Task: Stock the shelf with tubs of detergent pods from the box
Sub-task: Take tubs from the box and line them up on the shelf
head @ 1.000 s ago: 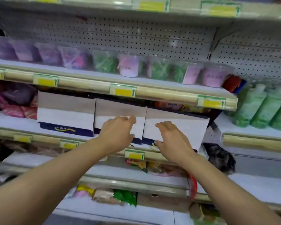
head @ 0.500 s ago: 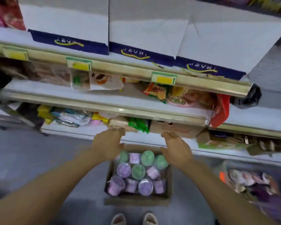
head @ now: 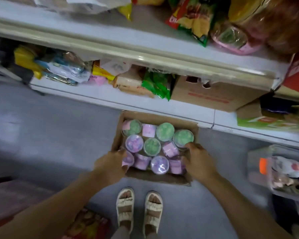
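Tubs of detergent pods (head: pixel 152 146) fill an open cardboard box (head: pixel 118 133) that sits on the grey floor (head: pixel 59 135) just in front of the lowest shelf (head: pixel 93 98); some tubs stand upright showing clear lids over green or purple pods, others lie on their sides showing pink labels. The left hand (head: pixel 110 165) reaches into the near left corner of the box, its fingers curled against a purple tub (head: pixel 129 160), though whether that grip has closed on the tub cannot be told. The right hand (head: pixel 199 161) is at the box's right side, fingertips touching the rim of a green tub (head: pixel 183 138) with the fingers bent, and its grip is likewise unclear. Below the box, two feet in cream strapped sandals (head: pixel 139 209) stand on the floor. The lowest shelf is white metal and holds crumpled snack bags (head: pixel 156 83), a yellow packet (head: pixel 102 72) and a brown carton (head: pixel 207 95) with blurred red printing that cannot be read. The shelf above (head: pixel 110 47) carries a red, green and yellow chip bag (head: pixel 192 19), its lettering too blurred to read. At the right stands a clear plastic bin (head: pixel 280 173) of mixed goods, and a red and yellow package (head: pixel 88 225) lies on the floor at bottom left.
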The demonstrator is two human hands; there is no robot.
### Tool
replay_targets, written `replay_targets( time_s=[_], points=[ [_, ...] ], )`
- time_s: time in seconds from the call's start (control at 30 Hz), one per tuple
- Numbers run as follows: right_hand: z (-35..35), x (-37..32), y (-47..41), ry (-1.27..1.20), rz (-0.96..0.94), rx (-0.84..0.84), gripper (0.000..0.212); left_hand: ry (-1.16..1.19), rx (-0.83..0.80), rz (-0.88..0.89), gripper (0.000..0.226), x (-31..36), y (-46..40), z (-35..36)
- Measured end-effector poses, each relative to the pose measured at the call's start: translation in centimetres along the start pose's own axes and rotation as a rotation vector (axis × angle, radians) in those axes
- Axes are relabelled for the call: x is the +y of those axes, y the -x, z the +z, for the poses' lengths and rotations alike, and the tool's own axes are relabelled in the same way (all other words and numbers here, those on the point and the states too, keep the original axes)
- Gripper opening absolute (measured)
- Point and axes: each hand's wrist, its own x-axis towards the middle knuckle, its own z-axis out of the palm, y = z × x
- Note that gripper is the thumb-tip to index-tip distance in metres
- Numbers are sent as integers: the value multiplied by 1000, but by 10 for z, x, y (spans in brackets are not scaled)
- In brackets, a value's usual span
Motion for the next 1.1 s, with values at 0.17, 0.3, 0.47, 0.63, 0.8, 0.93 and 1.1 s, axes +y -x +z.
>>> replay_targets(
  time_s=[0.17,0.3,0.47,0.63,0.8,0.93,1.1],
  points=[
    [35,49,-49,-10,42,15,38,39,40,54,38,32,-61,44],
    [70,79,-92,-46,84,30,49,8,41,114,58,58,-127,77],
    [124,112,-150,-172,142,88,58,-119,116,263,73,85,-218,111],
    [175,141,-200,-226,162,194,79,-245,171,316,81,108,-296,142],
    [208,157,-240,-72,109,253,98,-357,230,336,93,118,-358,172],
    [220,161,-263,15,104,259,101,-208,161,252,98,118,-383,189],
    [227,168,-280,53,106,225,101,-274,261,302,101,110,-384,197]
  ],
)
